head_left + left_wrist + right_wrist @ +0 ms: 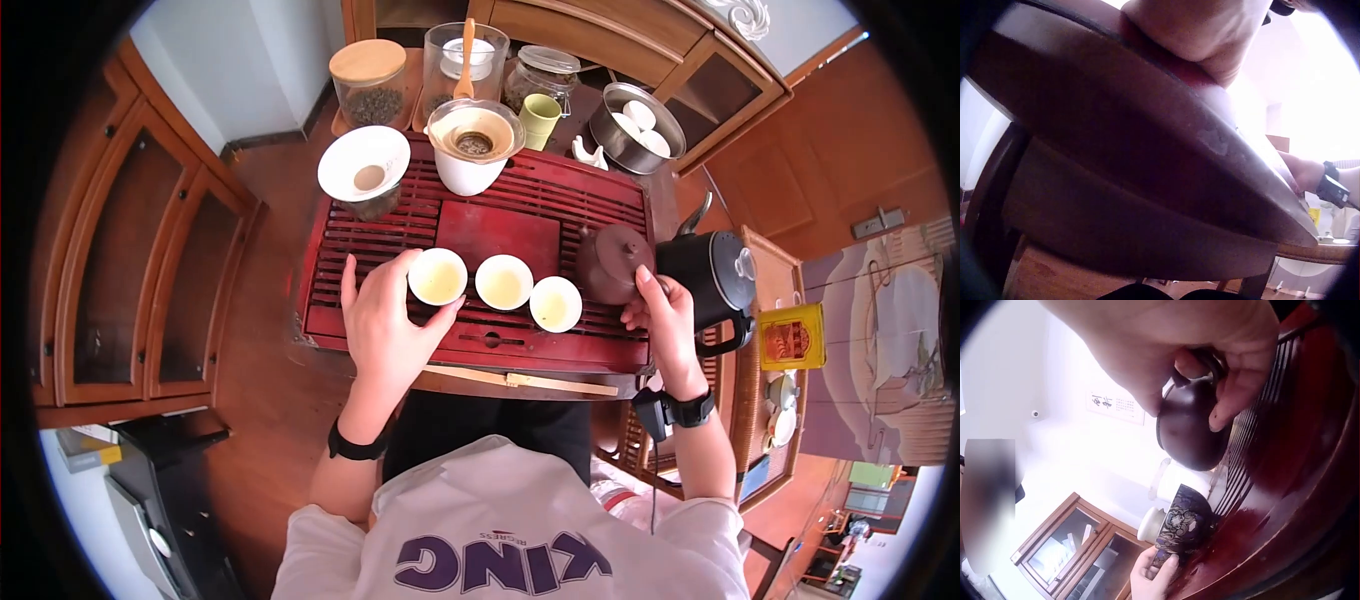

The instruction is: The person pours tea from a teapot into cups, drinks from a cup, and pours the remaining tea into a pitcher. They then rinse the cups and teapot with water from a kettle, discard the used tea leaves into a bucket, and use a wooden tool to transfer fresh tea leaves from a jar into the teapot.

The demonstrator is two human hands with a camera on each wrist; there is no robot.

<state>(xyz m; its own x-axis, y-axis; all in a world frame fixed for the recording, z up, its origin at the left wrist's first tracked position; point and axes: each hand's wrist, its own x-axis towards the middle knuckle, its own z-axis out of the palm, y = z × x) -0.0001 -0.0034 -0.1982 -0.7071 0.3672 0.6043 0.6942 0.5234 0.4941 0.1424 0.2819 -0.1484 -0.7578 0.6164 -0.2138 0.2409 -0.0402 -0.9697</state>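
Three small cups of pale yellow liquid stand in a row on the red slatted tea tray (500,235). My left hand (385,315) has thumb and fingers around the leftmost cup (437,277); the middle cup (504,283) and right cup (555,304) are untouched. My right hand (665,320) grips the handle of the dark brown teapot (612,262), which is at the tray's right side. In the right wrist view the fingers curl through the handle of the teapot (1191,425), with dark patterned cups (1185,519) beyond. The left wrist view shows part of my left hand (1204,31) above the table edge.
Behind the cups stand a strainer on a glass vessel (365,165) and a filter on a white cup (470,175). Jars, a green cup (540,120) and a metal bowl (637,130) line the back. A black kettle (715,275) is right of the teapot.
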